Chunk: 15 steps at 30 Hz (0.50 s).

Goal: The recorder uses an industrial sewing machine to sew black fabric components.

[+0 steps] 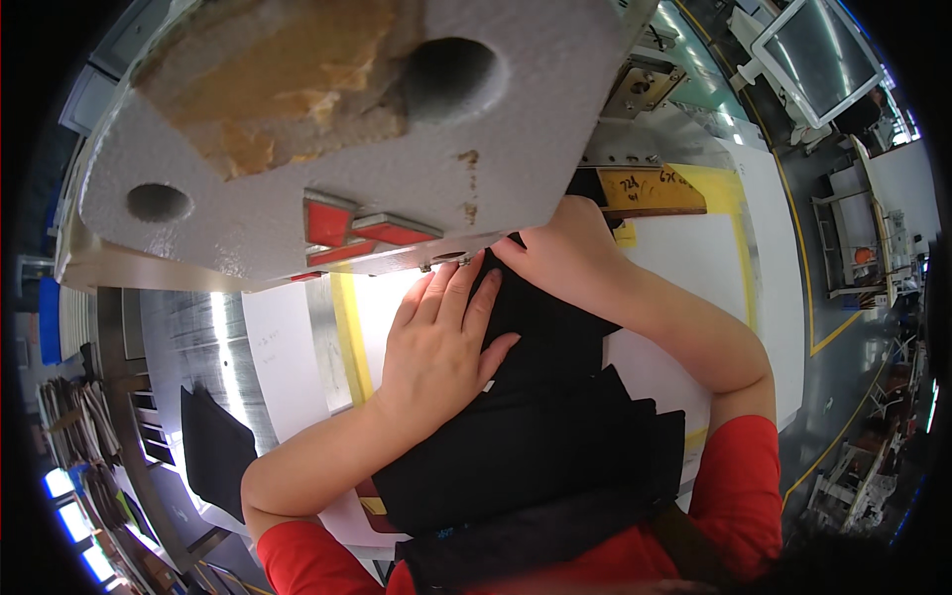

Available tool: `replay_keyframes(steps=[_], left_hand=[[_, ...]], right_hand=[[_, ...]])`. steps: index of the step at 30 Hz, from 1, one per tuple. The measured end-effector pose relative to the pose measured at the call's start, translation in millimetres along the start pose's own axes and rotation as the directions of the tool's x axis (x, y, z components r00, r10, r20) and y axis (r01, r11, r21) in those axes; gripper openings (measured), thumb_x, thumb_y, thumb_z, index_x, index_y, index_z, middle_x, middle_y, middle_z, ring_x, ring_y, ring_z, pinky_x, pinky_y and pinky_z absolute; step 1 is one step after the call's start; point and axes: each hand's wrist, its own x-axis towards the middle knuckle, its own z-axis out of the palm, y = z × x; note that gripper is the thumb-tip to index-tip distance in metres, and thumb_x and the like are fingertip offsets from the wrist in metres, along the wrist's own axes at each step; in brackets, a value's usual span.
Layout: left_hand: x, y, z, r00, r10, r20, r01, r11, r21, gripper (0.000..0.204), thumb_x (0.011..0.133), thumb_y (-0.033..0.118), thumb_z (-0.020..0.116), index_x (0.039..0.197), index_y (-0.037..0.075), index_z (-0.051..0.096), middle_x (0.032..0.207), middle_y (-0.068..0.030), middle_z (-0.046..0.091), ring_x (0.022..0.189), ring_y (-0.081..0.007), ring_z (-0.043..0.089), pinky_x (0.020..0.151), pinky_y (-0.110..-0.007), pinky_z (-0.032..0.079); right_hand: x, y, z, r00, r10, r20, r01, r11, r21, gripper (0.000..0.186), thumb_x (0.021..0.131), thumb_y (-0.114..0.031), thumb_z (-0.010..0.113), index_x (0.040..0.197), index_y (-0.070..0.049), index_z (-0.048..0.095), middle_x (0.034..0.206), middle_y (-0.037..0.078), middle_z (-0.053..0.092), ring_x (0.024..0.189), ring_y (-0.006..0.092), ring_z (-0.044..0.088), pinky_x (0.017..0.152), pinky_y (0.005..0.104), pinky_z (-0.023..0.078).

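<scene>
My left hand (pixel 436 332) lies flat with fingers stretched out and slightly spread. Its fingertips reach the lower edge of the grey machine head (pixel 347 198), and the thumb rests on the black fabric piece (pixel 540 317). Across from it, my right hand (pixel 565 253) is curled at the fabric's far part, thumb pointing left, with black cloth showing between thumb and fingers. The machine head hides most of that hand's fingers. More black fabric (pixel 535 436) spreads in layers below my hands, toward my body.
A yellow-brown marked block (pixel 650 191) sits beyond my right hand. Yellow tape (pixel 349 337) borders the white work surface (pixel 278 357). Another black fabric piece (pixel 213 446) lies at the left. A monitor (pixel 818 59) stands at the far right.
</scene>
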Motion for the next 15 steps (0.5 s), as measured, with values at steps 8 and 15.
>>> replay_keyframes(steps=[8, 15], left_hand=[[2.5, -3.9, 4.5, 0.999, 0.023, -0.022, -0.023, 1.000, -0.008, 0.062, 0.077, 0.035, 0.073, 0.128, 0.004, 0.055, 0.139, -0.0164, 0.047, 0.127, -0.0354, 0.046, 0.103, -0.047, 0.037], [7.3, -5.8, 2.3, 0.999, 0.028, -0.043, -0.027, 0.999, 0.025, 0.063, 0.076, 0.039, 0.072, 0.128, 0.006, 0.056, 0.131, -0.0169, 0.053, 0.112, -0.0351, 0.054, 0.095, -0.044, 0.041]], right_hand=[[0.6, 5.3, 1.1, 0.999, -0.040, -0.013, 0.040, 0.999, -0.025, 0.027, 0.081, -0.029, 0.067, 0.070, -0.005, 0.062, 0.062, 0.011, 0.063, 0.060, 0.0295, 0.065, 0.055, 0.0398, 0.052], [-11.3, 17.6, -8.6, 0.994, 0.104, 0.042, -0.096, 0.983, -0.159, 0.029, 0.081, -0.036, 0.072, 0.078, -0.008, 0.064, 0.068, 0.007, 0.064, 0.063, 0.0288, 0.064, 0.056, 0.0386, 0.048]])
